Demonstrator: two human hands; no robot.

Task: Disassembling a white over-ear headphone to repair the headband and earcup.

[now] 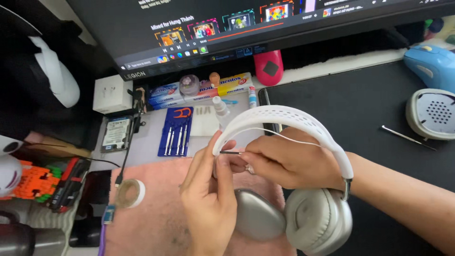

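My left hand (208, 199) pinches the left end of a white over-ear headphone's mesh headband (284, 116). My right hand (284, 161) reaches through under the band and holds a thin metal pin tool (231, 152) whose tip meets that end of the band. Two silver ear cups (317, 220) lie below the hands on a pink cloth (151, 223). A thin white wire runs under the headband.
A detached grey ear cushion (432, 114) and a thin metal pick (403, 136) lie on the black mat at right. A blue case of small screwdrivers (175, 132), a hard drive (116, 134), a tape roll (130, 193), a blue mouse (433, 64) and a monitor (237, 28) surround the work.
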